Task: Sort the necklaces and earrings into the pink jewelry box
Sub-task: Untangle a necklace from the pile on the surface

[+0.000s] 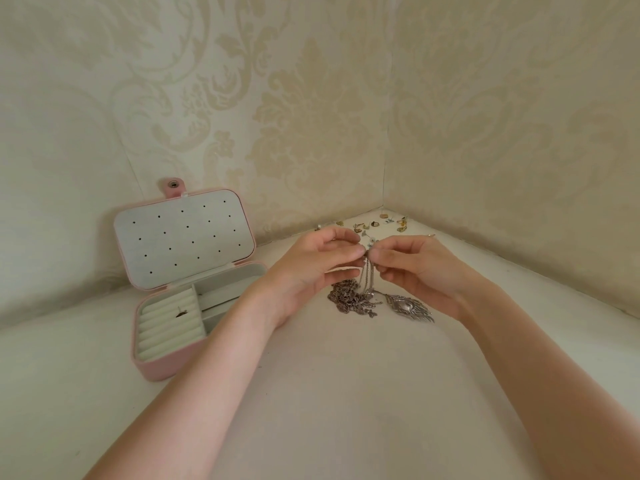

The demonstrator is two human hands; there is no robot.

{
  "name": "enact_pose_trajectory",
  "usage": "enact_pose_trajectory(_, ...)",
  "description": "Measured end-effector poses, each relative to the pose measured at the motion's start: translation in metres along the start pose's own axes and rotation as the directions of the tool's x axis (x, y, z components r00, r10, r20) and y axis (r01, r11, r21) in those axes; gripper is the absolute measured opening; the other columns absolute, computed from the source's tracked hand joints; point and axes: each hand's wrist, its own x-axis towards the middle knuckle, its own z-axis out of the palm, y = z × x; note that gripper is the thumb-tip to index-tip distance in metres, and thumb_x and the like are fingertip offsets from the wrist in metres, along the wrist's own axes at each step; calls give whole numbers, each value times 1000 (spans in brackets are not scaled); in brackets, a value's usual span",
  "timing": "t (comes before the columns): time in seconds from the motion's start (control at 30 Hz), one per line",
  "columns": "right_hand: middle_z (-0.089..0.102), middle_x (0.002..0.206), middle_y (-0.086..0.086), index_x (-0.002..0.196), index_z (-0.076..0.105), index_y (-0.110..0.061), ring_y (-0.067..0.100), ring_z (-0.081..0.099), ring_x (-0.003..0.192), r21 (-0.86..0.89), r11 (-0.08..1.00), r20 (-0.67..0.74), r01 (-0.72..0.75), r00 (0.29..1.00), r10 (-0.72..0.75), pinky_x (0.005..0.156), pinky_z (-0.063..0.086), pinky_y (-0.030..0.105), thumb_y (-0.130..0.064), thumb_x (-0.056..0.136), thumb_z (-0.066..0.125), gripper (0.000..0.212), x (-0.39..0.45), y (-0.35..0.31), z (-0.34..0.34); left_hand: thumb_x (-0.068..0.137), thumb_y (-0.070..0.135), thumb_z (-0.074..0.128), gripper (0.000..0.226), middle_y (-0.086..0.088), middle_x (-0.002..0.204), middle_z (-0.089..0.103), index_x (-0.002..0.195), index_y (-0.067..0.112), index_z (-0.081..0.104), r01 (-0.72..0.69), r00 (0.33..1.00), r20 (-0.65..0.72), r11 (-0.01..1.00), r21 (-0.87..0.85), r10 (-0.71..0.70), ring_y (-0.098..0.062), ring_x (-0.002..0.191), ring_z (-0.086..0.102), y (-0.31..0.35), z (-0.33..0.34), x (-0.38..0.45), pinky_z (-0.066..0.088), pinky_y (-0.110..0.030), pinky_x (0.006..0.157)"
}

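Both hands' fingers (pixel 349 252) pinching chain (pixel 366 277)

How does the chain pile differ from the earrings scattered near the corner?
The chain pile is one tangled silver heap close in front, with strands lifted by both hands; the earrings are many small, mostly gold pieces lying apart, farther back and untouched. Both remain on the white surface, outside the pink jewelry box.
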Motion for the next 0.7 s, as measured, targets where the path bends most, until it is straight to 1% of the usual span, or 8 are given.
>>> enact_pose_trajectory(0.07,58,62,0,65,70,-9,6,51,56,69,997,17,-34,999,32,53,46,13,-10,64,68,3,0,0,0,86,4,59,8,-1,72,63,89,12,60,27,999,23,997,-69,-26,-7,67,62,2,1,-1,55,-19,72)
enact_pose_trajectory(0.1,58,61,0,66,70,-8,6,51,55,88,995,13,-50,999,49,52,46,13,-9,64,68,3,0,0,-1,86,4,59,8,-1,71,63,89,11,61,34,999,27,998,-54,-33,-7,65,62,2,2,-1,55,-18,71)
enact_pose_trajectory(0.17,59,61,0,71,68,-5,7,51,54,69,995,-28,-76,997,78,52,46,13,-6,65,70,7,2,2,-2,86,4,60,8,-2,69,64,89,10,63,35,999,6,993,116,-36,-6,62,61,-1,3,-1,54,-16,67)
enact_pose_trajectory(0.23,61,61,0,73,67,-4,8,51,52,-37,996,-91,-83,993,80,53,47,14,2,70,70,7,3,5,-2,85,4,62,8,-3,70,65,87,11,66,22,999,-37,930,366,-9,-6,61,61,-5,6,1,55,-17,68)
enact_pose_trajectory(0.33,63,62,1,72,67,-5,9,54,56,-170,985,-139,-38,990,15,56,48,16,4,76,68,10,4,6,3,81,7,65,11,-4,70,69,79,17,69,-16,993,-93,840,542,78,-13,65,63,-11,8,4,54,-29,77)
enact_pose_trajectory(0.47,62,61,2,70,65,-8,13,56,59,-287,958,-197,26,977,-86,60,48,21,1,76,70,12,6,5,7,81,14,68,6,-6,72,71,77,17,69,-45,977,-153,839,542,151,-21,71,67,-11,4,6,56,-34,77)
enact_pose_trajectory(0.6,63,59,0,72,60,-11,13,55,54,-355,930,-236,93,954,-186,64,48,25,0,75,72,16,6,5,8,83,10,66,6,-5,69,69,78,12,68,-56,977,-158,889,455,142,-8,61,66,-9,4,6,54,-18,61)
enact_pose_trajectory(0.7,64,64,3,78,52,-13,16,52,56,-310,943,-260,121,943,-207,66,45,28,1,74,72,24,6,4,8,83,8,66,7,-3,69,69,76,11,67,-33,976,-192,938,346,105,-5,59,66,-7,4,5,51,-13,55)
